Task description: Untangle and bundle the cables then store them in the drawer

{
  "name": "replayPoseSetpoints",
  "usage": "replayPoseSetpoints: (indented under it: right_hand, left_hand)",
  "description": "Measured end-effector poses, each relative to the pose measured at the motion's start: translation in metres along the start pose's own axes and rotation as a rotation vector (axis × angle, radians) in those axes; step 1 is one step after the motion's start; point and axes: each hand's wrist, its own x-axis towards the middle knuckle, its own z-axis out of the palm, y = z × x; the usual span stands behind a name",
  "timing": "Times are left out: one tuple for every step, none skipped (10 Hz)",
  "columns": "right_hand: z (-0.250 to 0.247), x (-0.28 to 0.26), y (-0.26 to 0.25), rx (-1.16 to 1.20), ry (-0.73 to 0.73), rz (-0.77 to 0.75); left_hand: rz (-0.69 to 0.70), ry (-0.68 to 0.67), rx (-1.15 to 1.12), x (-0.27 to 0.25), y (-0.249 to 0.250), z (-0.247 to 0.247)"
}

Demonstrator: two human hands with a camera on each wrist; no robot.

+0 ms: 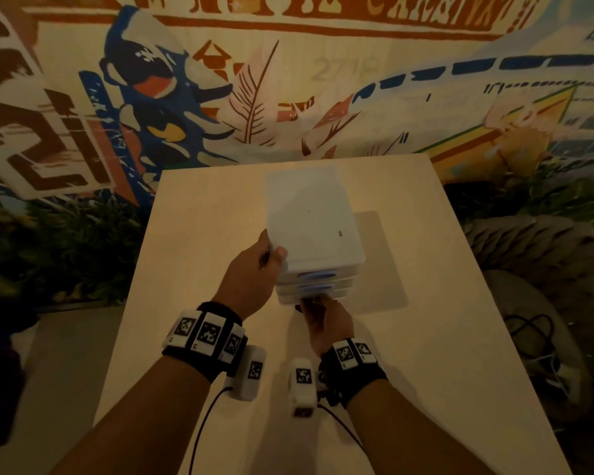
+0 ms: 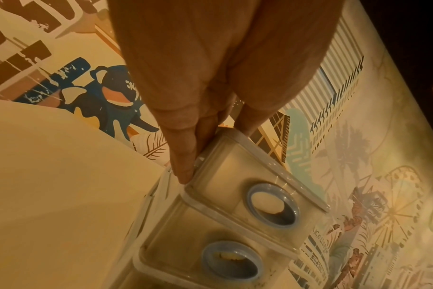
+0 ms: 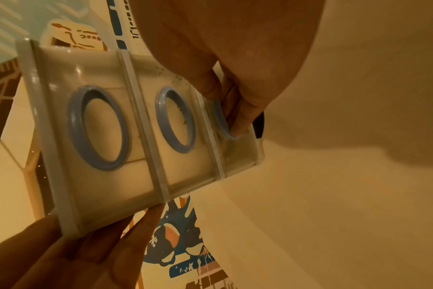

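A white translucent drawer unit (image 1: 316, 221) with three stacked drawers stands on the light wooden table (image 1: 213, 217). Each drawer front (image 3: 99, 179) has a blue oval ring handle. My left hand (image 1: 271, 258) grips the unit's near left top corner (image 2: 218, 170), thumb on the lid and fingers down the side. My right hand (image 1: 314, 303) is at the lowest drawer, with a finger (image 3: 237, 129) hooked into that drawer's blue ring (image 3: 220, 119). A small dark object (image 3: 258, 125) shows beside that finger; I cannot tell what it is. No loose cable lies on the table.
A painted mural wall (image 1: 288, 97) rises right behind the table's far edge. Dark plants (image 1: 66, 252) fill the floor at the left. A black cable tangle (image 1: 532, 334) lies off the table at the right. Bare tabletop lies left of the unit and toward me.
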Motion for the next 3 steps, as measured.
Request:
replayPoseSetpoints:
  right_hand:
    - [-0.004,0.003,0.002,-0.030,-0.011,0.001]
    - [-0.010,-0.001,-0.002,-0.074,-0.052,0.016]
    - [-0.037,-0.012,-0.014,-0.214,-0.088,0.127]
  left_hand:
    - [0.004,0.013,-0.011,-0.002,0.000,0.002]
    - [-0.061,0.017,-0.079,0.000,0.004,0.002]
    - [-0.257,0.058,-0.283,-0.017,-0.010,0.002]
